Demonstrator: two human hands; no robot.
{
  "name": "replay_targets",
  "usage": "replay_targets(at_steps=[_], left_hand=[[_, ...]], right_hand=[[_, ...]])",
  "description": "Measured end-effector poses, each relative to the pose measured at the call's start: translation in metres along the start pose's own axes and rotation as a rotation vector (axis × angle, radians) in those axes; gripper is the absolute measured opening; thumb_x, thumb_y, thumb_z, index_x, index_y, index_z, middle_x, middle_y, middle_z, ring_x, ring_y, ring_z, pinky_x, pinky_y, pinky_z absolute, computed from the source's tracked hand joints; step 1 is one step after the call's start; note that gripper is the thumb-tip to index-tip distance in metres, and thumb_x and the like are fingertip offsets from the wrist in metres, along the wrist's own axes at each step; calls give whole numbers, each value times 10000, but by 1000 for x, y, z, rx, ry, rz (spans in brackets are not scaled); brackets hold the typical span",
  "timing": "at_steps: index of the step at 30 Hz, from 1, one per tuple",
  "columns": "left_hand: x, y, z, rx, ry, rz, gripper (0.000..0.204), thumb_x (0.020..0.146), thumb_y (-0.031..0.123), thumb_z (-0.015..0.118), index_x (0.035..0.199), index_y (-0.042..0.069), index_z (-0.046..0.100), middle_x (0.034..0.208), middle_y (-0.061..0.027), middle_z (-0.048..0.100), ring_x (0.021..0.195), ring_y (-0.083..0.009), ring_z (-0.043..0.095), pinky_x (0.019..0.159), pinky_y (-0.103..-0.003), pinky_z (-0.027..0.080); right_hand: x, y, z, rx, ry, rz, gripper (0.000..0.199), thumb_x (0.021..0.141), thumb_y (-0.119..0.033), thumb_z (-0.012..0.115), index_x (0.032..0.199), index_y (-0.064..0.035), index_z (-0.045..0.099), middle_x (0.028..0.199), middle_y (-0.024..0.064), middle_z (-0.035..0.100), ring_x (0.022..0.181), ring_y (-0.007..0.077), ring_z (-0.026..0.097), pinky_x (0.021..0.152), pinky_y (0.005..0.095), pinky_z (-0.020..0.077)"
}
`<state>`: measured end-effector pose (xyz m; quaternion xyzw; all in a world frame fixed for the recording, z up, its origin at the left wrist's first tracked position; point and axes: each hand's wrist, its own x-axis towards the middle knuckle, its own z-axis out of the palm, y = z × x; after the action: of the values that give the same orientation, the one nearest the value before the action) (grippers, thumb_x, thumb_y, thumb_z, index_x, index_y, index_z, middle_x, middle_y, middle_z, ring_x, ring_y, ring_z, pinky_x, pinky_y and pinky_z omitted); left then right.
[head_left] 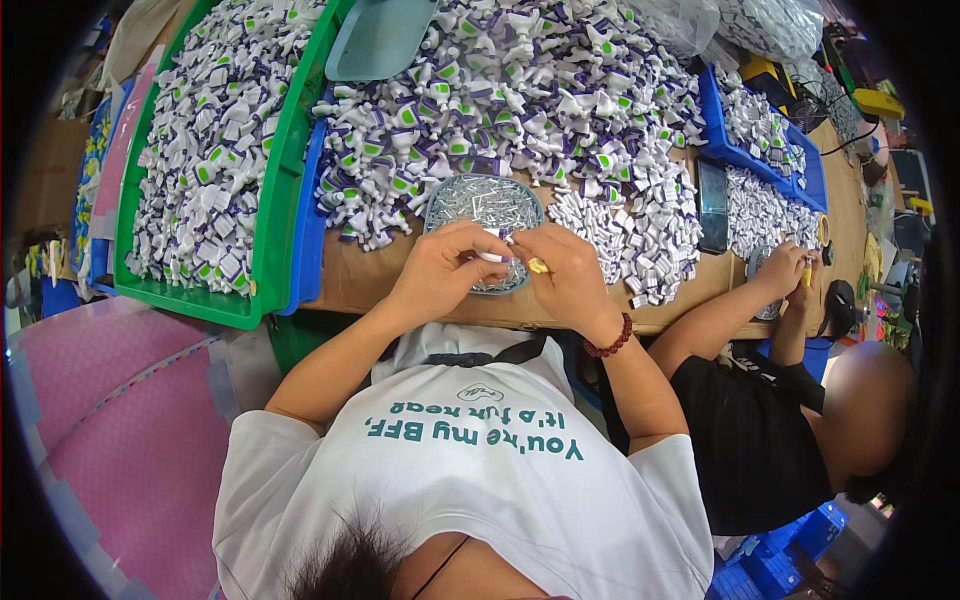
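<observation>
head view: left hand, fingers pinched shut on a small white tube-shaped part, held over the near edge of a round grey-blue dish filled with small pale pieces. right hand, fingers curled closed around a small yellow piece, touching or just beside the left hand's fingertips; a dark red bead bracelet on its wrist. brown worktop under both hands. behind the dish, a large heap of white, purple and green plastic parts; just right of it, a smaller heap of plain white parts. green tray at left holding more of the same parts, a blue tray edge beside it. far right, a co-worker's hands at a second dish, blue bins behind.
</observation>
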<state>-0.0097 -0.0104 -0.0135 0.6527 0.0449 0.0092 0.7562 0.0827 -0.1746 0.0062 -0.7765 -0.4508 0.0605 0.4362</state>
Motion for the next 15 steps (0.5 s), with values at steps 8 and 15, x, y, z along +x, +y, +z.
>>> replay_targets(at_steps=[8,15], left_hand=[[4,1,-2,-212,16,-173,113,824,-16,591,934,-19,613,859,-82,629,733,-128,633,671,-230,531],[9,2,-6,-605,100,-394,154,865,11,556,1017,-2,537,963,-86,586,879,-184,627,771,-254,534]], right_hand=[[0,-4,4,-68,1,-104,261,617,56,565,854,-49,595,703,77,522,653,267,544,547,356,438],[-2,-1,2,-189,-4,-62,234,658,16,581,879,-58,600,715,81,536,675,265,558,559,354,451]])
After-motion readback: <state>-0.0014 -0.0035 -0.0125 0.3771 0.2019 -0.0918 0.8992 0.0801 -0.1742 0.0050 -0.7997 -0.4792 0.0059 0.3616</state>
